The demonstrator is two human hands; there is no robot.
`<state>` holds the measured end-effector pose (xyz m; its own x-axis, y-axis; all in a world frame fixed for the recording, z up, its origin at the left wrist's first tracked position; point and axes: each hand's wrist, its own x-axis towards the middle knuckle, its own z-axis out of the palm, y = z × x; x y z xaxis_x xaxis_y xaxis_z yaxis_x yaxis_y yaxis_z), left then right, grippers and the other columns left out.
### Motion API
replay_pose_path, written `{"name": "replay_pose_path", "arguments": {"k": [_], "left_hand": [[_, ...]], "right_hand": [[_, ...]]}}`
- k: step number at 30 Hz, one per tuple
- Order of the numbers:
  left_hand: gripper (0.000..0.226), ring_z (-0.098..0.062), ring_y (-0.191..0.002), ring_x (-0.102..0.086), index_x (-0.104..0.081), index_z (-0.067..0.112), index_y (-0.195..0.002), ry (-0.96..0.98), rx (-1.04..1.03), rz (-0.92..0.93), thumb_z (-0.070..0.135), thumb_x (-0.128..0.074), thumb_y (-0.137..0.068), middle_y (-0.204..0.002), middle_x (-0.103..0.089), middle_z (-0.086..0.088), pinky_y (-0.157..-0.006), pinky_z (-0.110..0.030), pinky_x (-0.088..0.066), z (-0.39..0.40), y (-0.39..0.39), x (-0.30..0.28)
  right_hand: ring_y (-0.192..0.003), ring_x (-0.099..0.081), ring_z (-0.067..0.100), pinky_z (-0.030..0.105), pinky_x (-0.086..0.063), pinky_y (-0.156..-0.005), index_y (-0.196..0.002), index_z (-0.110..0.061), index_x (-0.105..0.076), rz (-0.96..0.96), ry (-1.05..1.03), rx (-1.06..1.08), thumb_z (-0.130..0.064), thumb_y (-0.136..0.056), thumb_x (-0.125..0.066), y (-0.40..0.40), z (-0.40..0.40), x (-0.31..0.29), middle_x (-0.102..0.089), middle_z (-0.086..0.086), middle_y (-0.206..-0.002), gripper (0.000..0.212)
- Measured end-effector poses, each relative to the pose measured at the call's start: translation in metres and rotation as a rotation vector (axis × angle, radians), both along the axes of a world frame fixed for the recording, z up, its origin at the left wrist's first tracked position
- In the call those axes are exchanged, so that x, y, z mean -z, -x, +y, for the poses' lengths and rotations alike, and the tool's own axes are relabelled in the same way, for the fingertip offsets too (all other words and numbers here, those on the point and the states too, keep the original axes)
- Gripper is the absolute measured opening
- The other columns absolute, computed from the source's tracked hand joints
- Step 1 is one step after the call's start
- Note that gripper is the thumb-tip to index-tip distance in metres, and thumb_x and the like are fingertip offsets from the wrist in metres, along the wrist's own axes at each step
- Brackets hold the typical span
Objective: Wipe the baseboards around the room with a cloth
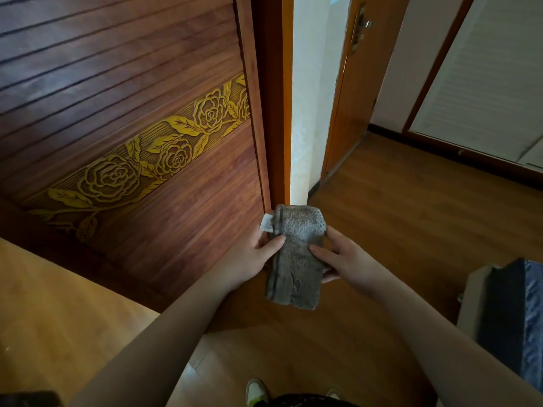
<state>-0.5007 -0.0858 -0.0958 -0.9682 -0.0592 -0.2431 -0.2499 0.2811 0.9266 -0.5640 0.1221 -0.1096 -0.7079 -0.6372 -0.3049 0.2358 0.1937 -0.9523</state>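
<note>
Right of the white wall corner point(308, 113), open wood floor point(396, 215) leaves passing room. Left of it, the carved wooden panel point(132, 127) blocks. A dark-covered box point(505, 318) crowds the far right.

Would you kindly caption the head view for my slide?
Both hands, left and right, hold a folded grey cloth before a carved wooden door.

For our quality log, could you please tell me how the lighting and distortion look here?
Head view: dim and warm overall; wide-angle bending tilts the carved wooden door; the white wall strip is brightest; the folded grey terry cloth, held by left hand and right hand, stays sharp.
</note>
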Motion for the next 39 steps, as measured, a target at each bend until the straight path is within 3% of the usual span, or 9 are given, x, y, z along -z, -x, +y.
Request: {"name": "replay_pose_path", "arguments": {"k": [4, 8, 15, 23, 26, 28, 31, 35, 39], "left_hand": [[0.013, -0.008, -0.098, -0.062, -0.055, 0.033, -0.103, 0.055, -0.033, -0.015, 0.042, -0.061, -0.095, -0.101, -0.063, 0.016, -0.081, -0.022, -0.048, 0.000, 0.002, 0.000], [0.003, -0.010, -0.094, -0.064, -0.058, 0.031, -0.098, -0.112, -0.082, -0.090, 0.028, -0.060, -0.097, -0.094, -0.067, 0.013, -0.072, -0.018, -0.049, 0.001, 0.005, 0.000], [0.052, -0.013, -0.091, -0.070, -0.078, 0.036, -0.080, -0.390, -0.053, -0.062, 0.003, -0.044, -0.101, -0.096, -0.073, 0.009, -0.075, -0.033, -0.056, 0.005, 0.009, -0.002], [0.049, -0.022, -0.089, -0.060, -0.069, 0.024, -0.083, -0.427, -0.088, -0.029, 0.054, -0.032, -0.095, -0.095, -0.065, -0.005, -0.072, -0.036, -0.051, 0.008, 0.014, -0.002], [0.029, -0.024, -0.103, -0.060, -0.063, 0.035, -0.089, -0.212, 0.034, 0.002, 0.059, -0.046, -0.086, -0.110, -0.062, -0.003, -0.083, -0.039, -0.053, 0.007, 0.014, -0.002], [0.014, -0.019, -0.109, -0.059, -0.054, 0.039, -0.103, -0.119, 0.121, 0.015, 0.043, -0.061, -0.091, -0.120, -0.056, 0.001, -0.081, -0.028, -0.054, 0.005, 0.012, -0.002], [0.042, -0.012, -0.110, -0.058, -0.043, 0.041, -0.119, -0.103, 0.160, 0.039, 0.018, -0.067, -0.093, -0.126, -0.049, 0.006, -0.076, -0.019, -0.054, 0.002, 0.009, -0.003], [0.072, -0.006, -0.107, -0.057, -0.030, 0.042, -0.139, -0.118, 0.094, 0.034, 0.018, -0.074, -0.087, -0.125, -0.046, 0.016, -0.072, -0.012, -0.053, 0.005, 0.009, -0.005], [0.042, -0.014, -0.114, -0.062, -0.056, 0.030, -0.118, -0.276, 0.010, -0.083, 0.028, -0.075, -0.081, -0.117, -0.065, 0.007, -0.078, -0.015, -0.052, 0.010, 0.009, 0.000]], "right_hand": [[-0.107, -0.069, 0.026, 0.046, -0.059, -0.081, -0.133, -0.030, -0.050, -0.019, 0.140, 0.106, -0.015, -0.100, -0.054, -0.002, -0.001, 0.005, -0.069, 0.007, -0.120, 0.036], [-0.114, -0.064, 0.032, 0.052, -0.054, -0.093, -0.129, -0.019, -0.060, -0.040, 0.254, 0.154, -0.009, -0.101, -0.048, -0.001, 0.001, 0.006, -0.067, 0.012, -0.123, 0.033], [-0.108, -0.067, 0.029, 0.041, -0.057, -0.085, -0.088, -0.022, -0.080, 0.000, 0.182, 0.105, 0.002, -0.104, -0.032, 0.006, 0.008, -0.004, -0.072, 0.008, -0.112, 0.056], [-0.111, -0.061, 0.025, 0.039, -0.055, -0.089, -0.110, -0.015, -0.069, 0.040, 0.204, 0.031, -0.051, -0.095, -0.041, 0.005, 0.011, 0.006, -0.062, 0.006, -0.121, 0.047], [-0.107, -0.063, 0.015, 0.035, -0.055, -0.089, -0.107, -0.023, -0.068, 0.203, 0.104, 0.025, -0.039, -0.093, -0.060, 0.003, 0.007, 0.005, -0.065, -0.009, -0.110, 0.023], [-0.109, -0.062, 0.014, 0.036, -0.056, -0.089, -0.103, -0.028, -0.067, 0.200, 0.090, 0.033, -0.025, -0.089, -0.067, 0.003, 0.005, 0.006, -0.063, -0.014, -0.112, 0.015], [-0.110, -0.062, 0.016, 0.038, -0.059, -0.084, -0.103, -0.035, -0.062, 0.209, 0.060, 0.068, -0.013, -0.090, -0.068, 0.003, 0.004, 0.007, -0.061, -0.012, -0.117, 0.026], [-0.116, -0.061, 0.020, 0.042, -0.059, -0.086, -0.132, -0.039, -0.042, 0.123, 0.092, 0.141, -0.010, -0.087, -0.071, 0.005, 0.005, 0.007, -0.055, -0.001, -0.132, 0.062], [-0.118, -0.062, 0.013, 0.034, -0.057, -0.091, -0.140, -0.025, -0.046, 0.116, 0.074, 0.189, -0.016, -0.083, -0.076, 0.006, 0.004, 0.005, -0.063, -0.006, -0.129, 0.065]]}}
